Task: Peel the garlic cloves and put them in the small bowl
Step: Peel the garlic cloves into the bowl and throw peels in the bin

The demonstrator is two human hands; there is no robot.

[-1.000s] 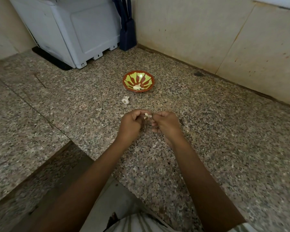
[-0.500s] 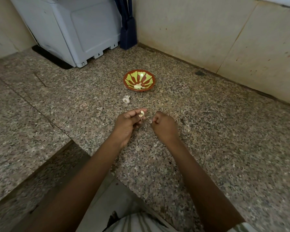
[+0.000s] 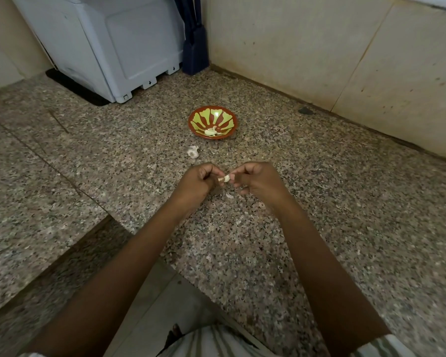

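— Where is the garlic clove (image 3: 225,179) held?
— It is pinched from both sides: the fingers (image 3: 211,173) of the left hand (image 3: 195,185) and those of the right hand (image 3: 259,181) are curled closed on it, just above the counter (image 3: 345,207).
— And the small bowl (image 3: 225,119)?
— It is set farther away, well apart from the hands, with peeled cloves (image 3: 211,132) seen inside. A piece of garlic (image 3: 193,152) is left on the counter between bowl and hands, slightly left.
— How is the room bounded?
— Bare granite is spread to the right as far as the wall (image 3: 319,52). An inner corner of the counter edge is seen near left. The far left is taken up by a white appliance (image 3: 119,42).
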